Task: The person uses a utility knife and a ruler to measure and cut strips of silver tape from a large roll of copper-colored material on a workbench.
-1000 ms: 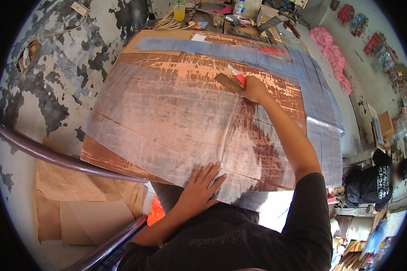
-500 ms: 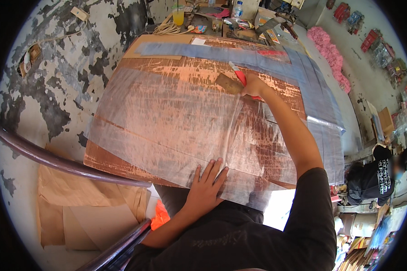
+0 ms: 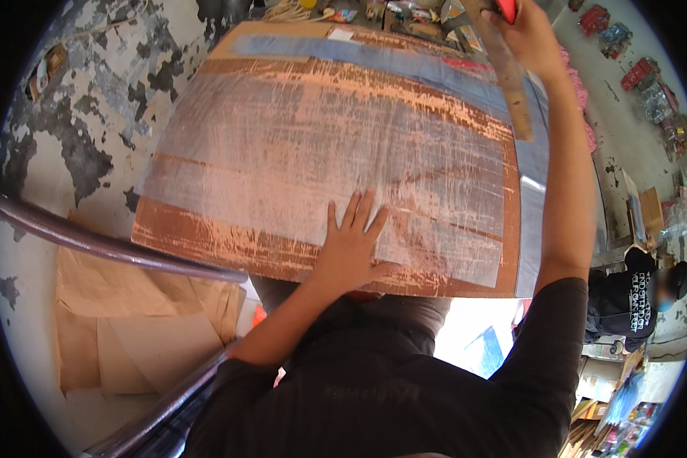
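A clear plastic sheet (image 3: 282, 153) lies over a scratched brown board (image 3: 198, 237) in front of me. My left hand (image 3: 349, 248) presses flat near the sheet's front edge, with its fingers spread. At the upper right, my right hand (image 3: 523, 34) is raised and closed around a red-handled cutter (image 3: 507, 9), which is partly cut off by the picture's edge. A long, flat, worn brown strip (image 3: 505, 76), like an old ruler, hangs slanting from the same hand over the board's right side. How the fingers grip the strip is partly hidden.
Bluish plastic (image 3: 359, 53) lies across the board's far part, near a cardboard piece (image 3: 244, 42). A purple tube (image 3: 114, 256) runs along the left, above brown paper (image 3: 137, 305). Another person (image 3: 622, 305) is at the far right.
My right hand has lifted off the sheet and moved up and right with the cutter and strip. The sheet now lies flatter and straighter. My left hand has spread its fingers and slid up slightly.
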Demonstrator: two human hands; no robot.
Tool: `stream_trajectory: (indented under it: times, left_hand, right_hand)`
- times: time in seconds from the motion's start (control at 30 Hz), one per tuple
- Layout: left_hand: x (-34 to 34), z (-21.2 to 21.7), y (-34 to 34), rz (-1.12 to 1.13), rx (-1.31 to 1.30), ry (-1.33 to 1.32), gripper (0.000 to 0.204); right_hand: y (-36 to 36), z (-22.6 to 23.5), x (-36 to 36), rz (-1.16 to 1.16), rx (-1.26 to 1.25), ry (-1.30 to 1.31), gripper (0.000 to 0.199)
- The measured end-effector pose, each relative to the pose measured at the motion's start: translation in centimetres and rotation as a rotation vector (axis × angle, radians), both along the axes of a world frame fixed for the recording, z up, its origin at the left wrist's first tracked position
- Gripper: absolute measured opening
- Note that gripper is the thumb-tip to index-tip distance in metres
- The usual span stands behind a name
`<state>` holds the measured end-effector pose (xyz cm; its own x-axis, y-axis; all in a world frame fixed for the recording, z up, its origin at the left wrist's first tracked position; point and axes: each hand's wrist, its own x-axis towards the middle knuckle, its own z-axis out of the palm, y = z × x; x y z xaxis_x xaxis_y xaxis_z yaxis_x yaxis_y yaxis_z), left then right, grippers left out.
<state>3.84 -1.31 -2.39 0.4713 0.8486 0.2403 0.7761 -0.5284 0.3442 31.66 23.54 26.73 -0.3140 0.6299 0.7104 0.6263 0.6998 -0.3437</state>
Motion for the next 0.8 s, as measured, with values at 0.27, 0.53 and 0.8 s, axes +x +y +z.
stream_trajectory:
  times: [0.27,0.53,0.8]
  left_hand:
    - [-2.7,-0.6,-3.8,-0.021,-0.090,-0.062,0.102]
    - [-2.3,-0.8,-4.8,0.096,0.053,-0.187,0.075]
    - [-2.1,0.1,-4.1,0.370,0.013,-0.307,0.062]
  right_hand:
    - [-7.0,-7.0,-5.4,0.402,-0.495,-0.283,0.050]
    - [-7.9,-22.2,-15.3,0.712,-1.046,-0.185,0.042]
    - [-14.1,-18.3,-7.1,0.171,-0.836,-0.388,0.031]
